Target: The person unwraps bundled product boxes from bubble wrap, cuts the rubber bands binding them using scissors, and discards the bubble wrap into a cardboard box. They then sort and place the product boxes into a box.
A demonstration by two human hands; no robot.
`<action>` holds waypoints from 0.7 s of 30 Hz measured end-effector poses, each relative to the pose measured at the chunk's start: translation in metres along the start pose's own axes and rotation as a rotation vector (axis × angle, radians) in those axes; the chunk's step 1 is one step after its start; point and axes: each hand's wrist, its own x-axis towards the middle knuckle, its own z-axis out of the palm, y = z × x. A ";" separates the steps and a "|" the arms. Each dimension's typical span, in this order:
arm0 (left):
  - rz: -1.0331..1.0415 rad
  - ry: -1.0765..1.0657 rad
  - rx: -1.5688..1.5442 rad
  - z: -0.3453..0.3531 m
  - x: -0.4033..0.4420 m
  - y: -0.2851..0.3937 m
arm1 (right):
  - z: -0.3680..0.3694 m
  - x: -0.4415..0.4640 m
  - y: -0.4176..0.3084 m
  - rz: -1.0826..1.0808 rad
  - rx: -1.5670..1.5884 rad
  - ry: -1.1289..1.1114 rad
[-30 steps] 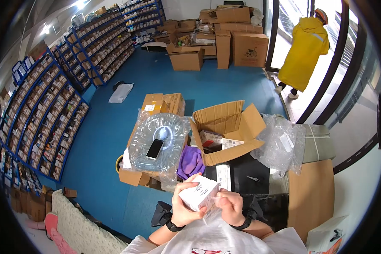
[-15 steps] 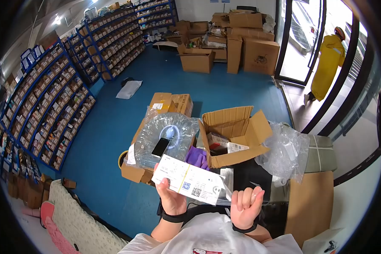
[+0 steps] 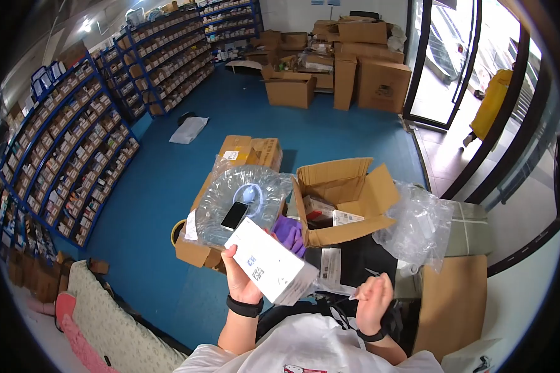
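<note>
My left hand point(image 3: 242, 280) grips one end of a white printed box point(image 3: 269, 260), which is tilted with its right end toward me. A clear plastic strip point(image 3: 335, 287) stretches from the right end of the box to my right hand point(image 3: 373, 301), whose fingers are pinched on it. Beyond the box lie a black phone point(image 3: 235, 215) on a clear plastic-wrapped ring-shaped item point(image 3: 214, 186) and a purple glove-like bundle point(image 3: 289, 232). An open cardboard box point(image 3: 348, 233) with small packages inside stands beyond my right hand. A white labelled packet point(image 3: 331, 266) lies on the dark surface.
Crumpled clear plastic point(image 3: 420, 221) and a flat cardboard piece point(image 3: 451, 304) are on my right. Blue shelves point(image 3: 74, 149) of small boxes line the left. Cardboard boxes point(image 3: 379, 84) are stacked at the back. A person in yellow point(image 3: 493, 105) is outside the glass door.
The box has turned, its right end swinging toward me and showing its side. My right hand has moved right and slightly down, drawing the strip out. The person in yellow has moved right.
</note>
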 end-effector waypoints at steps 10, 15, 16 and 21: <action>-0.081 -0.154 0.259 -0.028 0.006 -0.026 | 0.024 0.007 -0.012 -0.207 -0.687 -0.642; -0.355 0.026 0.227 -0.025 -0.008 -0.045 | 0.030 0.005 -0.006 -0.588 -0.773 -0.555; -0.436 0.007 0.222 -0.025 -0.016 -0.044 | 0.030 0.004 -0.005 -0.595 -0.827 -0.614; -0.492 0.128 0.381 -0.046 -0.031 -0.035 | 0.024 0.012 -0.012 -0.691 -0.760 -0.695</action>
